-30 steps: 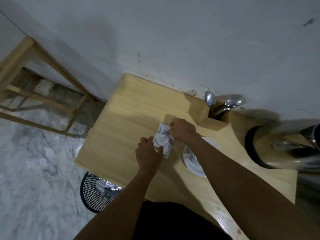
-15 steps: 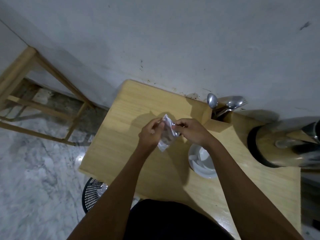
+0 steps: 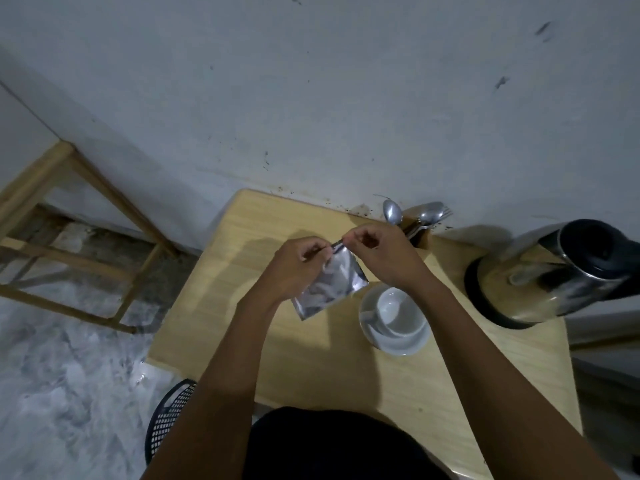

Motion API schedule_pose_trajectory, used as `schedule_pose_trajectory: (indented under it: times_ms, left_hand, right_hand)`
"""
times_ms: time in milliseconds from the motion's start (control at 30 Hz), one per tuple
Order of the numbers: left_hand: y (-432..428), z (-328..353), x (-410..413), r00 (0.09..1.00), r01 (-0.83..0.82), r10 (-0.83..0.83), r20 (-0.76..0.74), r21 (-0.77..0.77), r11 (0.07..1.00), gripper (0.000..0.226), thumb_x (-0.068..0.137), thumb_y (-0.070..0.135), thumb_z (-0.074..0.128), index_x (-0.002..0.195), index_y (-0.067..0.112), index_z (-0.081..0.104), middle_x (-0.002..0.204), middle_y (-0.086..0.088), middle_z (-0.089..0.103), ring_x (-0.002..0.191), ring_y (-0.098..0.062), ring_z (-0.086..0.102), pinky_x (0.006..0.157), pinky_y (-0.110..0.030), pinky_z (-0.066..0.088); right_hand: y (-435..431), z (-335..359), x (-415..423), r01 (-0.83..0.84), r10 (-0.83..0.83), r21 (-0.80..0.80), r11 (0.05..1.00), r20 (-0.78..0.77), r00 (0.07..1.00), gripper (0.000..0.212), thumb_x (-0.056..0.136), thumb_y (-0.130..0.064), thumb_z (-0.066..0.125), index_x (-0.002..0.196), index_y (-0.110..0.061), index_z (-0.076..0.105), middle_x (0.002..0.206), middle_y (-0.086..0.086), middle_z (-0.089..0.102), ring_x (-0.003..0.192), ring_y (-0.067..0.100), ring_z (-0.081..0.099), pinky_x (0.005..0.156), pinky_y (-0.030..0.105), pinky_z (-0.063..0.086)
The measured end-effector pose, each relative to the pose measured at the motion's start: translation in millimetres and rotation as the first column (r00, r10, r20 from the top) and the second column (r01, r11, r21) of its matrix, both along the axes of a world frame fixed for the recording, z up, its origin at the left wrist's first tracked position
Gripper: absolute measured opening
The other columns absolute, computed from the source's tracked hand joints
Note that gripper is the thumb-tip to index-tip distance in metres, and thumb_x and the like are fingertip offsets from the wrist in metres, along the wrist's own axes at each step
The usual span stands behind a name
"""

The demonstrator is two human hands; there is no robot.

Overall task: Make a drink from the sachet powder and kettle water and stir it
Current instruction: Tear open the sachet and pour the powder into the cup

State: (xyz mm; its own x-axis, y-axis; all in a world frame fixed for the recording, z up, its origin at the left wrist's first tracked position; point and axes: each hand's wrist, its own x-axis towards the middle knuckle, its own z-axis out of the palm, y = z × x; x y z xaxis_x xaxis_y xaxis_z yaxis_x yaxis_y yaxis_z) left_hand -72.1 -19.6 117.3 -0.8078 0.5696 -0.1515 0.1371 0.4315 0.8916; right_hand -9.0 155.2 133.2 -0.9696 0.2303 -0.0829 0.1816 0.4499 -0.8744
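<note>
A silver foil sachet (image 3: 330, 284) hangs in the air above the wooden table (image 3: 242, 289). My left hand (image 3: 298, 265) and my right hand (image 3: 377, 252) both pinch its top edge, fingers almost meeting. Just right of the sachet stands a white cup (image 3: 394, 306) on a white saucer (image 3: 398, 339); the cup looks empty. A steel kettle (image 3: 550, 275) with a black lid and base stands at the table's right end. Metal spoons (image 3: 393, 211) stick up from a wooden holder by the wall, partly hidden behind my right hand.
The table stands against a grey wall (image 3: 311, 98). A wooden frame (image 3: 86, 216) is on the marble floor to the left. A black mesh bin (image 3: 169, 415) sits below the table's near left corner.
Both hands lifted the sachet off the table and turned it so it hangs from its top edge. My fingers moved up to pinch that edge.
</note>
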Motion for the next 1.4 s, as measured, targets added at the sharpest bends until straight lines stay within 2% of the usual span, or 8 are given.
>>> schedule_pose_trajectory:
  times_ms: [100, 267, 533, 833, 1033, 1167, 1300, 1400]
  left_hand:
    - [6, 3, 7, 1.0, -0.019, 0.019, -0.025, 0.004, 1.0, 0.017, 0.092, 0.025, 0.054, 0.083, 0.021, 0.068, 0.087, -0.004, 0.071, 0.085, -0.017, 0.064, 0.084, -0.041, 0.051]
    - [12, 8, 14, 0.996, -0.01, 0.006, -0.088, -0.045, 0.999, 0.014, 0.092, 0.029, 0.054, 0.087, 0.032, 0.066, 0.087, 0.006, 0.071, 0.088, -0.015, 0.064, 0.077, -0.029, 0.049]
    - [20, 22, 24, 0.985, -0.075, 0.073, -0.157, -0.007, 0.997, 0.014, 0.094, 0.029, 0.053, 0.088, 0.029, 0.065, 0.086, 0.006, 0.07, 0.087, -0.014, 0.063, 0.087, -0.036, 0.049]
    - [25, 36, 30, 0.94, -0.172, 0.178, -0.292, 0.047, 0.984, 0.015, 0.091, 0.022, 0.057, 0.086, 0.019, 0.071, 0.075, 0.012, 0.067, 0.072, -0.005, 0.062, 0.077, -0.026, 0.049]
    - [29, 39, 35, 0.943, -0.188, 0.211, -0.256, 0.11, 0.976, 0.016, 0.091, 0.021, 0.057, 0.084, 0.021, 0.071, 0.075, 0.012, 0.068, 0.072, 0.005, 0.061, 0.064, -0.005, 0.043]
    - [33, 44, 39, 0.959, -0.247, 0.269, -0.088, 0.206, 0.947, 0.022, 0.091, 0.017, 0.057, 0.077, 0.027, 0.069, 0.071, 0.016, 0.067, 0.066, 0.008, 0.06, 0.061, -0.004, 0.043]
    - [36, 45, 42, 0.956, -0.286, 0.292, 0.01, 0.24, 0.928, 0.019, 0.092, 0.016, 0.057, 0.083, 0.017, 0.073, 0.074, 0.011, 0.069, 0.067, 0.007, 0.06, 0.064, -0.006, 0.046]
    - [39, 46, 44, 0.946, -0.321, 0.318, 0.058, 0.28, 0.905, 0.019, 0.091, 0.014, 0.057, 0.08, 0.017, 0.072, 0.073, 0.011, 0.069, 0.065, 0.009, 0.06, 0.064, -0.006, 0.046]
  right_hand:
    - [3, 8, 6, -0.036, 0.036, 0.065, 0.997, 0.002, 0.999, 0.01, 0.092, -0.019, 0.063, 0.088, -0.018, 0.071, 0.082, -0.007, 0.07, 0.069, -0.005, 0.06, 0.065, 0.009, 0.045]
    - [17, 24, 6, -0.152, 0.139, 0.227, 0.962, 0.071, 0.988, 0.002, 0.088, -0.03, 0.069, 0.088, -0.028, 0.068, 0.077, -0.008, 0.068, 0.07, 0.009, 0.062, 0.067, 0.023, 0.05]
    - [23, 47, 0, -0.265, 0.262, 0.426, 0.865, 0.069, 0.963, 0.008, 0.087, -0.026, 0.071, 0.09, -0.021, 0.076, 0.071, -0.021, 0.061, 0.068, -0.007, 0.057, 0.061, 0.006, 0.037]
    - [21, 50, 4, -0.245, 0.276, 0.426, 0.871, -0.012, 0.961, 0.012, 0.089, -0.026, 0.068, 0.094, -0.017, 0.075, 0.082, -0.008, 0.069, 0.075, 0.002, 0.061, 0.073, 0.014, 0.046]
    - [20, 50, 8, -0.232, 0.29, 0.464, 0.855, -0.057, 0.955, 0.01, 0.091, -0.024, 0.066, 0.089, -0.018, 0.073, 0.075, -0.01, 0.065, 0.067, 0.001, 0.056, 0.067, 0.009, 0.034]
    - [18, 45, 11, -0.176, 0.29, 0.491, 0.853, -0.167, 0.942, 0.01, 0.09, -0.02, 0.067, 0.09, -0.014, 0.075, 0.08, -0.003, 0.071, 0.07, 0.012, 0.059, 0.076, 0.024, 0.039]
    - [17, 36, 15, -0.087, 0.28, 0.533, 0.842, -0.292, 0.915, 0.009, 0.088, -0.019, 0.067, 0.088, -0.015, 0.075, 0.078, -0.003, 0.072, 0.072, 0.008, 0.052, 0.08, 0.041, 0.046]
    - [15, 33, 18, -0.05, 0.285, 0.554, 0.831, -0.347, 0.893, 0.011, 0.087, -0.018, 0.066, 0.086, -0.013, 0.075, 0.078, 0.0, 0.073, 0.074, 0.016, 0.06, 0.076, 0.042, 0.049]
